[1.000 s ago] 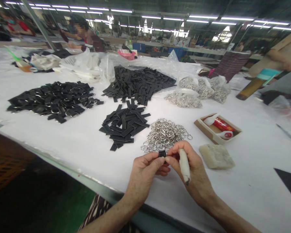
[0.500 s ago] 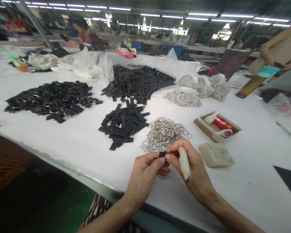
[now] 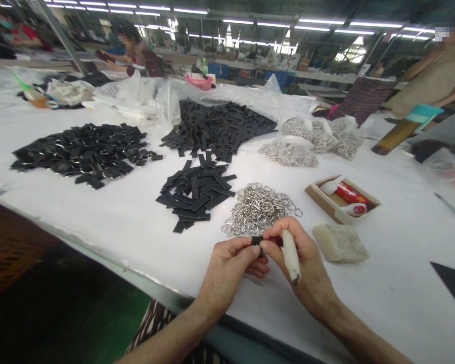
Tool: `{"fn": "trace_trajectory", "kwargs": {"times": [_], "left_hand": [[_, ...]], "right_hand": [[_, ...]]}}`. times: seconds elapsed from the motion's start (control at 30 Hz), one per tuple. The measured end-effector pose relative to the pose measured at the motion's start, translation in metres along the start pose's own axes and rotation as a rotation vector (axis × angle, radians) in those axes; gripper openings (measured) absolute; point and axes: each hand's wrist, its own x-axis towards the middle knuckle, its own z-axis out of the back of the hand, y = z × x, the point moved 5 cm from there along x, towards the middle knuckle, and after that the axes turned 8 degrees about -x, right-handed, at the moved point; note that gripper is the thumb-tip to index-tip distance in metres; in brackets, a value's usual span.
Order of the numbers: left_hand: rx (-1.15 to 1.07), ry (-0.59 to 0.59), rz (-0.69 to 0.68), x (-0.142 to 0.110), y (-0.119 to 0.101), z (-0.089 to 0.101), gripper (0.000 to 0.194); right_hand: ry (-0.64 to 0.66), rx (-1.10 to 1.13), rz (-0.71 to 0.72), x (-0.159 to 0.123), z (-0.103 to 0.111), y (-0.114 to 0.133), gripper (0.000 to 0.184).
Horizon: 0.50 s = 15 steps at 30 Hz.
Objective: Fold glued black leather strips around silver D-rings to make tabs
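Note:
Between the thumb and forefinger of my left hand [image 3: 235, 270] is a small black strip [image 3: 257, 240], apparently folded. My right hand [image 3: 301, 258] pinches the same strip from the other side. Tucked in its fingers is also a stick-like tool wrapped in off-white material [image 3: 291, 258]; its working end is hidden. Just beyond my hands lies a heap of silvery D-shaped metal rings [image 3: 260, 205]. Whether a ring sits inside the held strip is hidden by my fingers. Left of the rings is a small pile of loose black strips [image 3: 195, 194].
A larger strip pile [image 3: 223, 126] lies behind, with black strips bearing rings [image 3: 81, 151] at left. Bagged rings [image 3: 288, 151], a cardboard box [image 3: 326, 207] holding glue tubes, a yellowish block [image 3: 341, 243] and a bottle [image 3: 394, 136] stand right. Other people are across the table.
My hands keep almost the same pose around the black strip. The view has shifted slightly, and the person at right has moved a hand away from the bottle's lid.

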Motion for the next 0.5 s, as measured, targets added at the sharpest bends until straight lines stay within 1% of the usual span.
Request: {"fn": "trace_trajectory", "kwargs": {"times": [0.27,0.5], "left_hand": [[-0.072,-0.014,0.081,0.0004,0.0054,-0.0009,0.011],[-0.095,-0.018,0.114,0.0012,0.0098,-0.0010,0.014]], "right_hand": [[-0.004,-0.038,-0.039,-0.0027,-0.0008,-0.0018,0.009],[-0.003,-0.011,-0.057,-0.0041,-0.0006,-0.0047,0.011]]}}
